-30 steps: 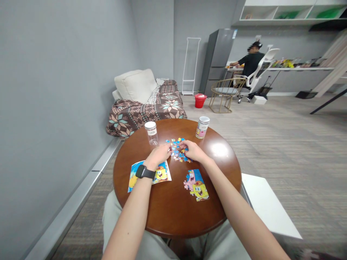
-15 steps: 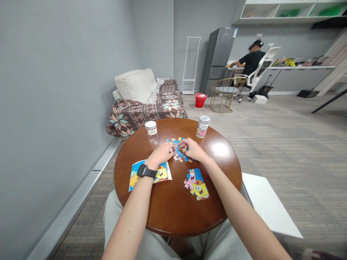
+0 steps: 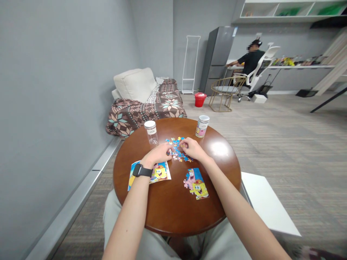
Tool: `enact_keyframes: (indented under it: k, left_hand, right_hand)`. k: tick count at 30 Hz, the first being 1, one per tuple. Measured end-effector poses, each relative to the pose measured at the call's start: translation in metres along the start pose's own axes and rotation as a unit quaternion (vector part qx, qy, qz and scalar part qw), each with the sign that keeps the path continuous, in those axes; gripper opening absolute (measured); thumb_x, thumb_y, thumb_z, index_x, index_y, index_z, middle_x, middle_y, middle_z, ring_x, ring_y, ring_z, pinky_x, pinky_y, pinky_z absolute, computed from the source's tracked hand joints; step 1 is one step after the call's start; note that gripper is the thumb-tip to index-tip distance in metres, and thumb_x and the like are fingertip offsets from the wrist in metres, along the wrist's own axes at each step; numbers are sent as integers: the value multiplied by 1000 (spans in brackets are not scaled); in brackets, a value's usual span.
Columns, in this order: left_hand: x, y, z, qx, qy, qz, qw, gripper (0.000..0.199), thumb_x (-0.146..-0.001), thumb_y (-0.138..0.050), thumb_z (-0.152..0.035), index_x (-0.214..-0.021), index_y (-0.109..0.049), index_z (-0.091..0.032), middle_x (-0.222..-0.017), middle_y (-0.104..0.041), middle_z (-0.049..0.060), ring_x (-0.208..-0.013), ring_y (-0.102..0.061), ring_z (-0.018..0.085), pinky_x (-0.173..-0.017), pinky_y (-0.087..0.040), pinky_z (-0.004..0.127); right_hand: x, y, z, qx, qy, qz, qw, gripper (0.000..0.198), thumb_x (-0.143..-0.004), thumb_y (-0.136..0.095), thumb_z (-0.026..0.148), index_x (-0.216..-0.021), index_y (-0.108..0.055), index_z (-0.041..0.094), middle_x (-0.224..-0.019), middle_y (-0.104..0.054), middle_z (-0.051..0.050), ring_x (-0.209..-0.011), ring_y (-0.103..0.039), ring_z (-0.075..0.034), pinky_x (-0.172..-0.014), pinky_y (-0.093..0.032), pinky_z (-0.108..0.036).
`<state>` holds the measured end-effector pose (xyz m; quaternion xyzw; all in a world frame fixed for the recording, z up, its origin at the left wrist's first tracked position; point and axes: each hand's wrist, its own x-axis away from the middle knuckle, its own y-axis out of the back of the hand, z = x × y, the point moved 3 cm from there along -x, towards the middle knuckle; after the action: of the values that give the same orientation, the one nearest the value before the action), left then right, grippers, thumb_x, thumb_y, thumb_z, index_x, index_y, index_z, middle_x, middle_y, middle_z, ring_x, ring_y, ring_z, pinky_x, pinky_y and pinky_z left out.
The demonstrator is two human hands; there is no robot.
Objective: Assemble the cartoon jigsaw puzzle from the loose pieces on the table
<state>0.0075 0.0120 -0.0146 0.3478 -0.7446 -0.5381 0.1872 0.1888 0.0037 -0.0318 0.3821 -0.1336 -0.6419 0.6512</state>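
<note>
Careful now, loose jigsaw pieces [image 3: 179, 155] could be scattered if brushed by the hands [image 3: 160, 153] [image 3: 192, 148], held apart, their grip too small to tell.

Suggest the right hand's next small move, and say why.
Perhaps the right hand should lift one small blue jigsaw piece from the loose multicoloured pile: the hand is at the pile, and the partly assembled pink, yellow and blue jigsaw has a jagged, unfinished left edge.

Loose multicoloured puzzle pieces [image 3: 178, 155] scattered on the table [image 3: 170, 213], partly joined cartoon puzzle [image 3: 198, 185] nearer, face up, ragged-edged
</note>
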Motion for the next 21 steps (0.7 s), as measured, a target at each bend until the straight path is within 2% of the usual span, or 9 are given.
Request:
enact_keyframes:
  k: [2, 4, 7, 10, 13, 17, 19, 21]
  left_hand:
    - [0, 1, 1, 5, 3, -1, 1000, 20, -74, -59, -15, -92, -68, -18, -91, -62, 4, -86, -59, 19, -80, -46, 28]
    - [0, 1, 2, 8, 12, -1, 1000, 18, -75, -59, -15, -90, -68, -18, -91, -62, 4, -85, -59, 19, -78, -46, 28]
    - [-1, 1, 1, 15, 21, 0, 1000, 17, -74, -58, -13, -87, -67, -17, -89, -61, 4, -81, -58, 18, -75, -46, 27]
    - [-2, 0, 1, 14, 23, -2, 1000, 15, -72, -58, -12, -84, -66, -17, -87, -62, 4, -80, -58, 18, -73, -45, 27]
    - [-3, -2, 2, 16, 21, -4, 1000, 10, -72, -58, -13, -79, -64, -18, -82, -62, 3, -78, -58, 17, -71, -45, 27]
    - [-4, -7, 4, 15, 15, 6, 1000, 7, -75, -55, -15, -72, -60, -18, -78, -61, 2, -75, -57, 17, -68, -44, 27]
    - [-5, -9, 5, 8, 15, 2, 1000, 6, -76, -54, -16, -75, -60, -19, -80, -61, 3, -76, -57, 17, -68, -43, 27]
    - [-5, -8, 5, 2, 13, -5, 1000, 6, -77, -54, -17, -81, -59, -18, -84, -62, 4, -78, -57, 18, -69, -43, 28]
  right_hand:
    - [-2, 0, -4, -61, -49, -13, 997, 16, -73, -56, 9, -81, -67, 17, -76, -60, -1, -72, -57, -14, -74, -46, -27]
    - [-4, -1, -7, -170, -111, -14, 979, 11, -73, -59, 11, -80, -65, 17, -73, -63, 0, -69, -58, -13, -71, -46, -26]
    - [-5, -1, -6, -358, -187, -4, 915, 13, -71, -63, 13, -84, -64, 17, -72, -65, 1, -64, -58, -10, -62, -45, -22]
    - [-4, 1, -2, -476, -211, 17, 854, 20, -68, -68, 13, -88, -64, 17, -76, -70, 0, -58, -54, -8, -55, -43, -19]
    - [-3, 3, 1, -527, -211, 32, 823, 20, -68, -69, 9, -86, -64, 17, -78, -72, -2, -57, -55, -8, -55, -45, -18]
    - [-3, 3, 3, -567, -213, 33, 795, 15, -73, -69, 6, -83, -64, 16, -83, -73, -3, -70, -64, -9, -72, -53, -18]
    - [-3, 3, 3, -580, -220, 27, 784, 13, -76, -69, 5, -81, -64, 16, -86, -73, -4, -80, -68, -9, -79, -54, -18]
    - [-3, 2, 2, -588, -233, 22, 774, 12, -78, -67, 4, -80, -64, 15, -85, -72, -4, -80, -68, -9, -79, -55, -17]
